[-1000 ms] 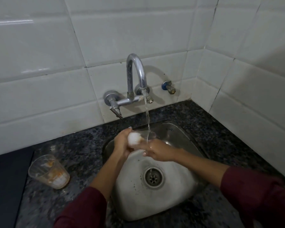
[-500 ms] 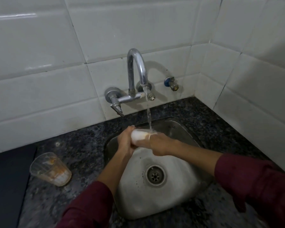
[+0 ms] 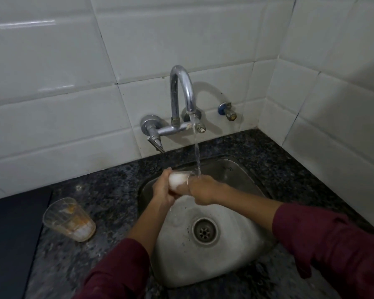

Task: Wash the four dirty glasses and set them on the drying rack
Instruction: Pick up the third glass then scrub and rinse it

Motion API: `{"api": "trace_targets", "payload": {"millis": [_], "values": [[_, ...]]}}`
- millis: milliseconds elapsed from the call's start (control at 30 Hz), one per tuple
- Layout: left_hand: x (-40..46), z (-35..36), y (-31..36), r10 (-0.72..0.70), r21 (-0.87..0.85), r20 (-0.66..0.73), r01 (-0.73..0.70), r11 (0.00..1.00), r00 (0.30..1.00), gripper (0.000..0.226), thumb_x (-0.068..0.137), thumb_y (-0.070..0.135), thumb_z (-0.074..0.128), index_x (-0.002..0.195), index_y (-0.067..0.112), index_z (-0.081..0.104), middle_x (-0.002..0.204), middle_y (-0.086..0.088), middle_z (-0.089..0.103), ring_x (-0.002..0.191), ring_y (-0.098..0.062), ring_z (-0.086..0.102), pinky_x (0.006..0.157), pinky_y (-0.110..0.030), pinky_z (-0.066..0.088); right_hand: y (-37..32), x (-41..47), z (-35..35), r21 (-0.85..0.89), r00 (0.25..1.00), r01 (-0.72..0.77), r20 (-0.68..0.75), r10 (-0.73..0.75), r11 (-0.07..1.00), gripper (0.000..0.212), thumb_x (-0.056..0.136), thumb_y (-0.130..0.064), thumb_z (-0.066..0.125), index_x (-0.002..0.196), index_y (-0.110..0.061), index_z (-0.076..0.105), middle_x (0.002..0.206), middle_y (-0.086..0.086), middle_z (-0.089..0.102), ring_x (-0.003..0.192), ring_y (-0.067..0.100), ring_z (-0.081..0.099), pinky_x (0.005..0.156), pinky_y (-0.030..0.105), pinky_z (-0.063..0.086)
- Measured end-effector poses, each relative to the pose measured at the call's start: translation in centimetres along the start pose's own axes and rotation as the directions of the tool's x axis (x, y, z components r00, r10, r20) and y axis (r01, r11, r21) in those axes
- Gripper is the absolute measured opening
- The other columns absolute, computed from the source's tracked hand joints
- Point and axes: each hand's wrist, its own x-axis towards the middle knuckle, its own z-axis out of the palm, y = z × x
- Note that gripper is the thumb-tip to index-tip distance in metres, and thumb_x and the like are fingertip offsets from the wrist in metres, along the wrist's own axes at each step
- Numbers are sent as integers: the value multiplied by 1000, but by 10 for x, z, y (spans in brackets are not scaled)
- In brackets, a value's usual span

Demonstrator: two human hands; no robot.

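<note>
White glazed tiles cover both walls of the corner, above a dark speckled stone counter. Set into the counter is a steel sink, its round drain near the middle of the basin. A chrome gooseneck tap juts from the back wall, and a thin stream of water falls from its spout. Both forearms reach in over the basin from dark red sleeves. The left hand is curled around the base end of a soapy glass, which lies on its side above the sink, just under the stream. The right hand is at the glass's open rim; whether its fingers go inside I cannot tell. A second glass, streaked with orange residue, stands tilted-looking on the counter left of the sink, well apart from the hands. A small blue-capped valve sits on the wall right of the tap.
</note>
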Motion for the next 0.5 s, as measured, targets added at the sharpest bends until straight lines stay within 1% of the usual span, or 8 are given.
{"api": "trace_targets", "payload": {"millis": [67, 133, 233, 267, 333, 400, 433, 500], "values": [[1, -3, -3, -61, -2, 48, 61, 998, 997, 46, 82, 38, 68, 116, 7, 61, 109, -16, 68, 86, -30, 67, 54, -40, 57, -2, 5, -4, 120, 998, 55, 30, -59, 991, 46, 85, -10, 54, 131, -11, 50, 128, 13, 56, 114, 31, 55, 90, 35, 47], [-3, -5, -3, -61, 5, 125, 61, 998, 990, 43, 86, 42, 61, 113, 8, 62, 98, -13, 69, 76, -26, 67, 51, -34, 57, 0, 6, -14, 444, 997, 32, 53, -61, 895, 42, 82, -2, 56, 124, -7, 58, 124, 14, 61, 113, 27, 58, 89, 33, 48], [-5, -10, -5, 32, 12, 184, -35, 999, 983, 42, 85, 39, 62, 114, 9, 62, 92, -13, 67, 70, -23, 65, 51, -29, 54, 1, -7, -20, 934, 984, -111, 152, -98, 338, 52, 81, 14, 49, 128, -8, 56, 127, 12, 61, 117, 21, 59, 86, 25, 49], [-4, -11, -6, 43, 26, 181, -49, 998, 983, 46, 84, 39, 63, 117, 7, 62, 94, -14, 67, 72, -24, 65, 52, -30, 54, 1, -9, -17, 946, 980, -111, 154, -124, 304, 53, 81, 14, 48, 129, -8, 54, 128, 12, 61, 119, 22, 58, 88, 27, 50], [-6, -10, -8, -1, 78, 152, -11, 997, 988, 45, 84, 39, 61, 117, 7, 63, 94, -13, 68, 74, -25, 65, 57, -34, 55, 1, -12, -10, 771, 990, 18, 75, -119, 636, 48, 83, 5, 53, 128, -11, 56, 128, 10, 61, 118, 23, 57, 92, 33, 50], [-5, -8, -9, -61, 139, 98, 47, 989, 993, 38, 86, 39, 59, 113, 12, 61, 90, -11, 68, 73, -25, 64, 60, -38, 55, 4, -13, -4, 175, 989, 136, 27, -143, 975, 42, 85, -5, 52, 126, -11, 56, 127, 11, 60, 115, 26, 57, 93, 36, 48], [-5, -7, -8, -75, 166, 78, 62, 984, 994, 36, 87, 38, 59, 112, 14, 60, 92, -11, 67, 75, -26, 64, 61, -40, 55, 7, -14, -3, -35, 990, 142, 11, -142, 989, 41, 85, -6, 50, 127, -10, 54, 125, 13, 59, 113, 29, 57, 92, 37, 48], [-4, -8, -9, -94, 166, 84, 79, 983, 992, 32, 88, 36, 59, 111, 14, 58, 98, -13, 65, 81, -28, 64, 63, -46, 54, 13, -13, 0, -82, 986, 167, 7, -167, 983, 41, 87, -7, 49, 128, -10, 53, 125, 15, 58, 113, 31, 56, 90, 38, 47]]}}
